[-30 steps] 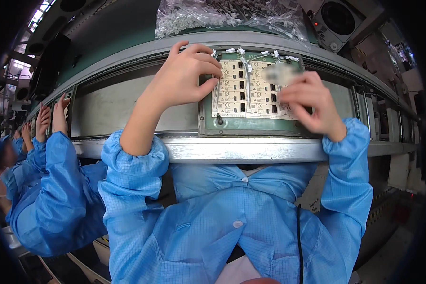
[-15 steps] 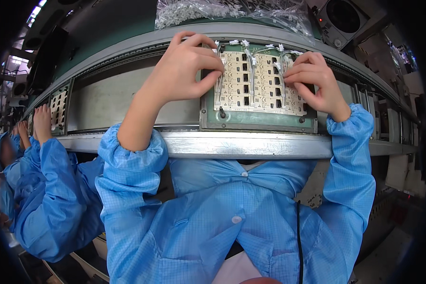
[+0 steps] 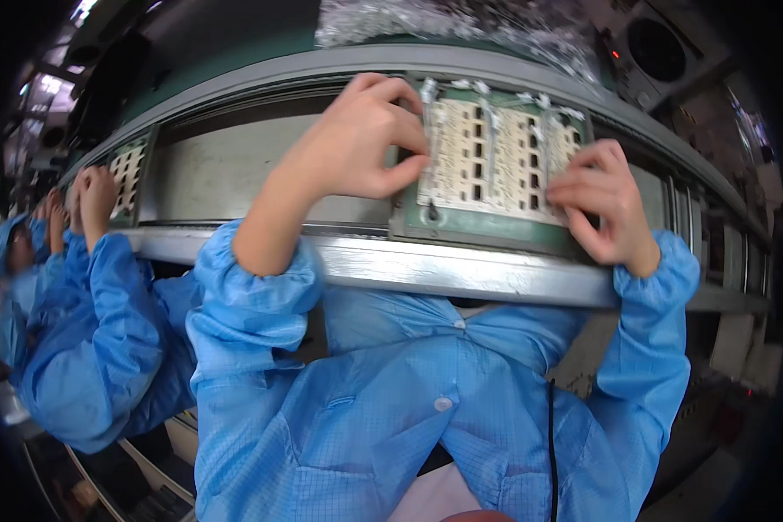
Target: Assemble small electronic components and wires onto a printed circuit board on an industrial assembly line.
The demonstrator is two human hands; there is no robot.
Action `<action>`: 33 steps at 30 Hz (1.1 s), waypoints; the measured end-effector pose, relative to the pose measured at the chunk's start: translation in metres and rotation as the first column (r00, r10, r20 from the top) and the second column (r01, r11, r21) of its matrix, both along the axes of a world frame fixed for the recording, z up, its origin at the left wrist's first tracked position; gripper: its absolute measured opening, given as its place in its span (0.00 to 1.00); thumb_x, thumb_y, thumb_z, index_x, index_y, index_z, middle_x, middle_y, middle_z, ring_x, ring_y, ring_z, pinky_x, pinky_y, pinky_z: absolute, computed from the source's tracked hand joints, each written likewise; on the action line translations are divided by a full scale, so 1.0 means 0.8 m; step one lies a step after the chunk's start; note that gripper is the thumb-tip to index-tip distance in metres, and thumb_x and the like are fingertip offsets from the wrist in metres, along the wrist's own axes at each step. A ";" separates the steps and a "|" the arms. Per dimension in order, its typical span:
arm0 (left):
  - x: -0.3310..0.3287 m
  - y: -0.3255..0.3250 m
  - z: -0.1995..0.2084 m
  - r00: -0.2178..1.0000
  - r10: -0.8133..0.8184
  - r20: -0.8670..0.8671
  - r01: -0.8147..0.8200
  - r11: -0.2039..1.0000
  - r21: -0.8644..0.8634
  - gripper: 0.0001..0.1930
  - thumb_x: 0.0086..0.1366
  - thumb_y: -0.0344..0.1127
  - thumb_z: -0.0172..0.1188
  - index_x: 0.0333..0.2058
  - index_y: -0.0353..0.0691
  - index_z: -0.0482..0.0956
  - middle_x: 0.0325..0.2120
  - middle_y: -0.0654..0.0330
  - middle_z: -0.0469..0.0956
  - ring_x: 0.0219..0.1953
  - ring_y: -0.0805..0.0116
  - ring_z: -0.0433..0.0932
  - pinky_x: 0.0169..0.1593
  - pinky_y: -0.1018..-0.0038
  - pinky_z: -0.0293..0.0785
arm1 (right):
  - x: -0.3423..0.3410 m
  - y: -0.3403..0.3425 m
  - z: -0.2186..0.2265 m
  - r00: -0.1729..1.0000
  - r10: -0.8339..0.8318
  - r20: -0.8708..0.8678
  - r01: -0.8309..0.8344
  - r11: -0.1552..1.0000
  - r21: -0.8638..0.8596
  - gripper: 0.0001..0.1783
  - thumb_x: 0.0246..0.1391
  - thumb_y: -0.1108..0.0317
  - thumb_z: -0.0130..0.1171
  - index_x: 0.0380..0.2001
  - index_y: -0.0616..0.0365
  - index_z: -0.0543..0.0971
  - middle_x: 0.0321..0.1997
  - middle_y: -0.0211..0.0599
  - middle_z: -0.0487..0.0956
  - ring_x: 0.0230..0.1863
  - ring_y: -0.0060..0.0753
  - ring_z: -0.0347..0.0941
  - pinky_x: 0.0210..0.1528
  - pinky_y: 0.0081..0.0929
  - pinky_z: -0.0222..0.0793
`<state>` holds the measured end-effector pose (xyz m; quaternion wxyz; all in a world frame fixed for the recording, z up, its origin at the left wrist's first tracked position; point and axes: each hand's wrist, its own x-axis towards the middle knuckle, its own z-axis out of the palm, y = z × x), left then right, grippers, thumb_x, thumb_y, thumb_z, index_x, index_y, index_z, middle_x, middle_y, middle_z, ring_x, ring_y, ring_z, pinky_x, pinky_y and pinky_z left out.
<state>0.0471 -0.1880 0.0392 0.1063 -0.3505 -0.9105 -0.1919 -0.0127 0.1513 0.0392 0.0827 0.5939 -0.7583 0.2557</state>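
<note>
A cream panel of small circuit boards [image 3: 507, 157] with rows of black parts lies in a green carrier [image 3: 474, 222] in front of me. Thin white wires [image 3: 491, 122] run down the panel from white connectors along its far edge. My left hand [image 3: 365, 143] is at the panel's left edge, thumb and fingertips drawn together; whatever is between them cannot be made out. Over the panel's right side, my right hand [image 3: 607, 202] has curled fingers and its thumb close below them. Its fingertips are low on the boards, blurred, and hide what they pinch.
The carrier sits on a conveyor track with a metal front rail [image 3: 426, 271]. Beyond it lies a clear plastic bag [image 3: 461, 22] of white parts. At left, a co-worker's hand [image 3: 97, 193] is by another carrier [image 3: 129, 178]. A dark round fan-like unit [image 3: 655, 48] stands far right.
The whole view has shifted, putting the panel farther right and lower. My right hand has slid nearer the panel's front edge. My left hand keeps to the left edge.
</note>
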 end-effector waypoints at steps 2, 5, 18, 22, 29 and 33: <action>-0.004 -0.003 -0.006 1.000 0.005 -0.010 -0.004 0.999 0.050 0.05 0.50 0.37 0.65 0.27 0.47 0.87 0.29 0.68 0.84 0.46 0.61 0.77 0.56 0.60 0.65 | 0.006 0.001 -0.001 0.998 0.037 0.048 -0.040 0.998 0.055 0.13 0.34 0.77 0.57 0.29 0.58 0.81 0.33 0.36 0.81 0.41 0.48 0.73 0.50 0.44 0.63; -0.002 -0.003 -0.013 0.997 0.063 -0.048 -0.058 0.994 0.097 0.05 0.45 0.41 0.65 0.23 0.51 0.86 0.22 0.65 0.78 0.40 0.61 0.77 0.48 0.60 0.69 | 0.019 -0.002 0.001 0.999 0.037 -0.028 -0.036 0.999 0.019 0.12 0.34 0.77 0.58 0.28 0.60 0.80 0.31 0.40 0.80 0.39 0.49 0.70 0.50 0.48 0.62; -0.054 -0.022 -0.061 0.896 0.332 -0.296 -0.233 0.918 0.322 0.07 0.45 0.42 0.62 0.18 0.49 0.86 0.21 0.70 0.82 0.38 0.60 0.74 0.47 0.61 0.66 | 0.068 -0.176 0.010 0.994 0.044 -0.101 -0.032 0.993 0.115 0.17 0.50 0.70 0.64 0.44 0.62 0.79 0.51 0.44 0.76 0.56 0.49 0.68 0.65 0.50 0.55; -0.067 -0.022 -0.065 0.858 0.393 -0.329 -0.259 0.887 0.384 0.07 0.46 0.41 0.62 0.18 0.50 0.86 0.21 0.69 0.82 0.39 0.60 0.73 0.46 0.61 0.66 | 0.065 -0.197 -0.011 0.990 -0.081 -0.114 0.100 0.980 0.173 0.15 0.52 0.68 0.64 0.43 0.59 0.78 0.52 0.43 0.74 0.60 0.50 0.66 0.72 0.60 0.46; -0.052 -0.018 -0.057 0.855 0.422 -0.301 -0.314 0.884 0.347 0.07 0.49 0.39 0.63 0.22 0.47 0.87 0.26 0.68 0.82 0.44 0.61 0.73 0.49 0.62 0.66 | 0.041 -0.219 -0.019 0.960 -0.259 -0.106 0.280 0.901 0.332 0.22 0.47 0.74 0.63 0.48 0.56 0.74 0.56 0.40 0.70 0.65 0.51 0.62 0.74 0.66 0.38; -0.048 -0.018 -0.060 0.855 0.415 -0.311 -0.303 0.886 0.350 0.07 0.49 0.39 0.63 0.22 0.46 0.87 0.27 0.66 0.82 0.44 0.60 0.73 0.49 0.62 0.66 | 0.049 -0.218 -0.031 0.940 -0.221 -0.260 0.281 0.933 0.223 0.27 0.43 0.79 0.59 0.50 0.56 0.73 0.60 0.47 0.67 0.69 0.55 0.57 0.74 0.69 0.37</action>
